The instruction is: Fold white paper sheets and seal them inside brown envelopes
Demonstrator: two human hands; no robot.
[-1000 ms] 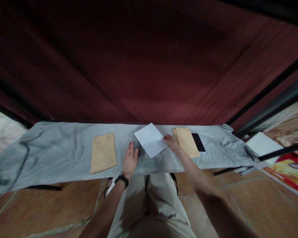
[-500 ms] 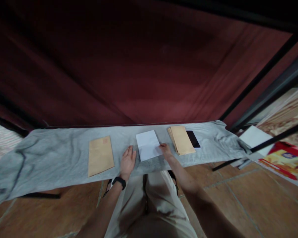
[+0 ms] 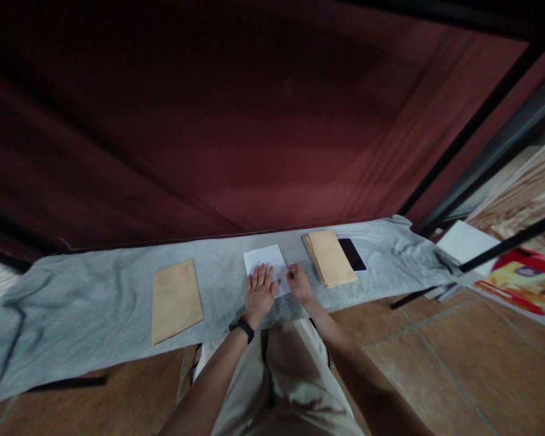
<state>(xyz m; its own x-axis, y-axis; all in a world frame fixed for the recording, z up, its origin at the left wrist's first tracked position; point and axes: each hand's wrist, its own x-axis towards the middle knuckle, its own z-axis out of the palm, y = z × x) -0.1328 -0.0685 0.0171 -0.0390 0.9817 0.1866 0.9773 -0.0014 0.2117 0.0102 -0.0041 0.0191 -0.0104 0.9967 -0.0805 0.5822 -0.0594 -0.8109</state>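
A white sheet of paper (image 3: 267, 257) lies on a grey cloth (image 3: 95, 297) that covers a long narrow table. My left hand (image 3: 260, 292), with a black band on the wrist, lies flat on the sheet's near half, fingers stretched out. My right hand (image 3: 298, 284) rests at the sheet's right near corner with its fingers curled on the edge. A single brown envelope (image 3: 175, 299) lies to the left. A stack of brown envelopes (image 3: 329, 257) sits just right of my right hand.
A dark phone (image 3: 352, 254) lies beside the envelope stack. A dark red curtain (image 3: 236, 133) hangs right behind the table. White sheets (image 3: 463, 242) and a red and yellow printed board (image 3: 522, 284) lie at the far right. Tiled floor shows below.
The white sheet came down from a tilted, lifted pose to lie flat and square. My left hand moved right off the cloth onto the sheet. My right hand followed the sheet's corner nearer to me.
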